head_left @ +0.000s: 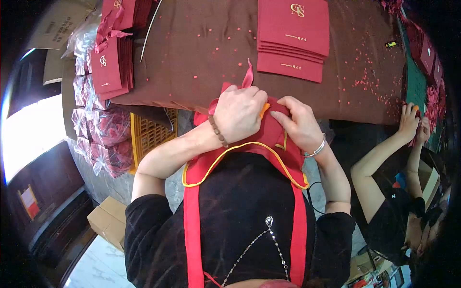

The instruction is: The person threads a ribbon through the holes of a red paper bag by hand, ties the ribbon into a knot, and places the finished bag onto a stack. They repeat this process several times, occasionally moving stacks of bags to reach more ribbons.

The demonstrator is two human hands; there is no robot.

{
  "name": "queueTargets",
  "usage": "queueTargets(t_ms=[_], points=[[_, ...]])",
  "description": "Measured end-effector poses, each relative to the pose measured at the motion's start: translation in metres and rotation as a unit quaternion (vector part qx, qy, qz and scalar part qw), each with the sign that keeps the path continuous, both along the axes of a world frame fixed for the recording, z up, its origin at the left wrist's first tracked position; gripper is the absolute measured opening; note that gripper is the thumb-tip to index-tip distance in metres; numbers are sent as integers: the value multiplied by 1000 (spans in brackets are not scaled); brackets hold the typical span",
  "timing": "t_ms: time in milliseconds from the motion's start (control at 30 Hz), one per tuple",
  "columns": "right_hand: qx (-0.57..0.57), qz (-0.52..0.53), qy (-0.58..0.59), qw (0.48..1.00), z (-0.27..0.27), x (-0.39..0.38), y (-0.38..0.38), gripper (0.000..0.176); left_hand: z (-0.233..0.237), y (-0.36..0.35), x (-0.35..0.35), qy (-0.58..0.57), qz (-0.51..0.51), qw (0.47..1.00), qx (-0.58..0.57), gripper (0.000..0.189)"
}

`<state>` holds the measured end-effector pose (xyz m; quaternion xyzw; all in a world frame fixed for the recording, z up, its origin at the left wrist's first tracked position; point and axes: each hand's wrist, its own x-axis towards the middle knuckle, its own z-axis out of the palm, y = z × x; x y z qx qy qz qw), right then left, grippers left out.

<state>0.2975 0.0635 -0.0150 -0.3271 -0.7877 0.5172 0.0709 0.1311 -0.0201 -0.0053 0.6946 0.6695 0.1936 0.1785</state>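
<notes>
Left hand (240,113): 1, fingers curled in over a red piece (225,87); what the fingertips pinch is hidden. Ribbon: 1 pink-red end (248,77) sticks up just beyond the knuckles. Right hand (300,125): 1, thumb and forefinger bent, tips slightly apart, beside the left hand. Orange piece (264,111): 1, between the hands; which one holds it, cannot tell. Wrists: 1 beaded bracelet (218,132) left, 1 bangle (318,146) right. Beneath: 1 red apron (245,148), yellow trim, 2 red straps.

Landmark: central bag stack (293,33). The red piece and ribbon lie nearer the wearer than it and to its left, by the near edge of the table (201,57) (brown cloth).

Central stack: 2 printed faces, several edges between; exact count not clear. Upper face: gold monogram, reads roughly "CTS", and "周大生"; Latin line too small. Lower face: "周大生" again.

Far left of landmark: 2 more red stacks (111,67), same monogram; 1 pale curved rod (150,31); clear-wrapped packs (113,127), at least 4 layers; 1 yellow crate (144,137); 1 carton (109,222), lower.

Right of landmark: red specks (367,81), uncounted; 1 co-worker (394,206), 2 hands, 1 orange piece at the fingers.
</notes>
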Motion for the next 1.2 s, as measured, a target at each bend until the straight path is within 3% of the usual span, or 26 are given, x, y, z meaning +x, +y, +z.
queueTargets(t_ms=[100, 200, 333, 500, 600, 867, 933, 1067, 1200], points=[[22, -8, 25, 999, -4, 1, -1, 23, -2, 2, 4, 72, -11, 995, 75, 8], [1, -9, 18, 1000, -2, 4, -1, 24, 2, 2, 4, 78, -23, 994, 76, 8], [-117, -32, 26, 992, -9, 5, 0, 26, -1, -1, -6, -16, 8, 1000, 22, 5], [-306, -51, 36, 950, -11, 4, 7, 29, -8, -7, -6, -16, 23, 1000, 12, 6], [-353, -56, 49, 933, -10, 3, 11, 28, -6, -6, -4, -10, 14, 1000, 16, 6], [-316, -46, 54, 946, -13, 5, 9, 27, -5, -4, -3, -4, 9, 1000, 15, 9], [-261, -27, 9, 965, -12, 5, 9, 29, -2, -2, -2, 1, 2, 1000, 12, 10], [-143, -46, 80, 985, -22, 6, 0, 31, 1, -1, 4, 37, -6, 998, 54, 9], [-141, -45, 48, 988, -17, 7, 0, 31, -5, -1, 10, 68, -19, 993, 93, 9]])
